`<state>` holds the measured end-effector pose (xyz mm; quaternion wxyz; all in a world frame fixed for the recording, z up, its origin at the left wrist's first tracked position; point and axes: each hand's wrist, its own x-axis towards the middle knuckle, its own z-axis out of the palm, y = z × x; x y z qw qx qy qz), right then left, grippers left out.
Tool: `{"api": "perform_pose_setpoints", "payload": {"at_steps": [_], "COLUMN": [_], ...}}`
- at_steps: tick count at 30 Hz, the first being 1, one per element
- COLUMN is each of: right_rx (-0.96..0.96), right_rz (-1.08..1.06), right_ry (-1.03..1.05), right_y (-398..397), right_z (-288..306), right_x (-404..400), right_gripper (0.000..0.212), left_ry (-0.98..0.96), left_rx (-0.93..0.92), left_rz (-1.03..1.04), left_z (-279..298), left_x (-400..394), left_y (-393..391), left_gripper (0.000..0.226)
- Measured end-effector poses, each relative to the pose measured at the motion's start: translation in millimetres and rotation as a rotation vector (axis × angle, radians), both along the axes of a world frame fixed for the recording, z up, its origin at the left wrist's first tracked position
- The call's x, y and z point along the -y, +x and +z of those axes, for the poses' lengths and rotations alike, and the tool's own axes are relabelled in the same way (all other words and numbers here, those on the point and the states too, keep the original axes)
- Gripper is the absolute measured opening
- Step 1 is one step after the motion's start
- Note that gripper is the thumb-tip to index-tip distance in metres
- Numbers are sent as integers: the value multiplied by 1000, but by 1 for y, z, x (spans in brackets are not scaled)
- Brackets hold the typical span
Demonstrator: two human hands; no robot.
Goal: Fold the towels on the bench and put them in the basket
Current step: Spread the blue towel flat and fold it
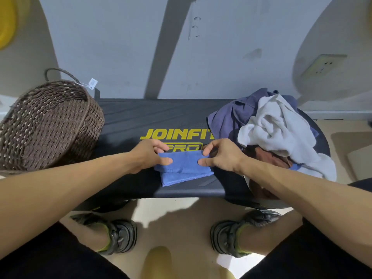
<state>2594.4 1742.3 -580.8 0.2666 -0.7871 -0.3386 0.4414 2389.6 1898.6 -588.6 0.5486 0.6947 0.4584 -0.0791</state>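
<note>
Presently, all places are given relative to the yellow JOINFIT PRO logo [177,137] printed on the bench.
Bench [128,121]: black, ribbed top, set against a pale wall; the logo sits mid-surface.
Blue towel [181,168]: lies on the bench just below the logo, touching its lower line; folded into a narrow band, with a lower layer showing along the near edge.
Left hand [149,156]: at the towel's left end, just below-left of the logo; grip clamped on the blue towel, thumb on top and fingers curled at its far edge.
Right hand [221,156]: at the towel's right end, just below-right of the logo; grip likewise clamped on the blue towel, pinching the far corner.
Basket [50,125]: brown woven, left of the logo, on the bench's left end, tilted; a paper tag hangs from the handle.
Towel pile [271,125]: right of the logo, unfolded; white, dark blue and brown cloths heaped together, covering the logo's last letter.
</note>
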Motion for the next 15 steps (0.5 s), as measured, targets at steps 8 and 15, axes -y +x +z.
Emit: {"api": "perform_pose_setpoints", "payload": {"at_steps": [8, 15], "right_rx": [13, 204], "right_rz": [238, 485], "right_ry": [-49, -96], "right_y": [1, -10], "right_z": [12, 10], "right_x": [-4, -15], "right_gripper": [48, 58], "left_ry": [280, 349], "left_rx": [-203, -213], "left_rz": [-496, -654], "left_z": [7, -4], "left_x": [26, 49], "left_y": [-2, 8], "left_gripper": [52, 65]}}
